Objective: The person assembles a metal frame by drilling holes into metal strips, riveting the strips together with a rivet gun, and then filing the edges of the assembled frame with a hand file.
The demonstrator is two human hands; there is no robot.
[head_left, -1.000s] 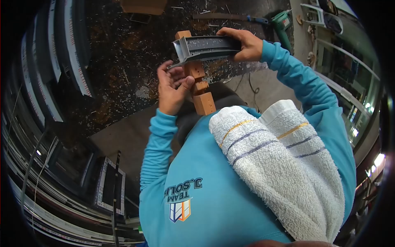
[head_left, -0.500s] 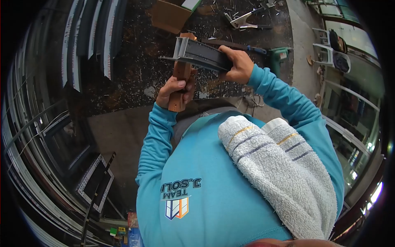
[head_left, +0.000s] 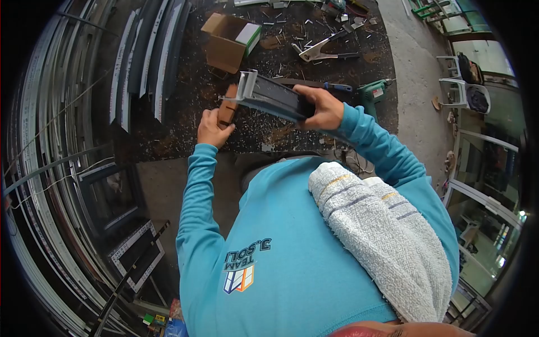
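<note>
My left hand (head_left: pixel 214 129) is closed around the lower end of an orange-brown block (head_left: pixel 227 105), at the near part of the dark speckled workbench (head_left: pixel 185 126). My right hand (head_left: pixel 324 106) grips a dark grey metal profile (head_left: pixel 275 96) by its right part. The profile's cut silver end points left, next to the block's upper part; whether the two touch is unclear. Behind the profile lie a long tool with a blue handle (head_left: pixel 338 87) and a green power drill (head_left: pixel 371 95).
An open cardboard box (head_left: pixel 222 48) stands on the bench's far side. Several long profiles (head_left: pixel 149 53) lie at the left. Pliers-like tool (head_left: pixel 321 51) and small metal bits lie at the back. White chairs (head_left: pixel 460 92) stand at the right.
My left hand and the block have moved left and down, and the block now lies lower beside the profile's end. The view has shifted, showing more of the bench's far side.
</note>
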